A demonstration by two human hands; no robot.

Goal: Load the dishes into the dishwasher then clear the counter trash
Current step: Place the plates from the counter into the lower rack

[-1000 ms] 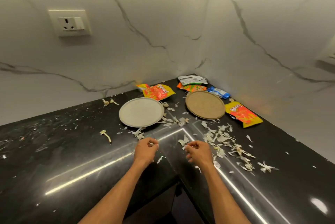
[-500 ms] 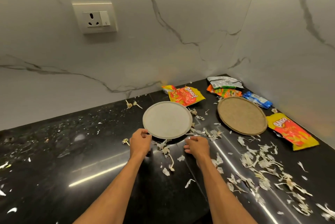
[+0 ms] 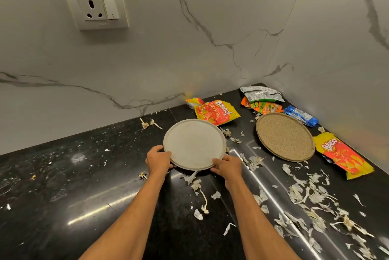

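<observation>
Black counter [image 3: 63,186], marble walls [image 3: 168,59], scattered peels [image 3: 311,196].

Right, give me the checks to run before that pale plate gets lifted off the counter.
1. Left hand on the pale plate: ok, fingers curl at its near left rim.
2. Right hand on the plate: ok, it grips the near right rim.
3. Plate top bare: ok, nothing lies on it.
4. Nothing resting on the plate: ok, though the Bingo packet lies right at its far edge; overlap cannot be told.
5. Peel scraps under the near rim: cannot tell, some lie right at the edge.
6. Brown plate out of the way: ok, apart to the right.
</observation>
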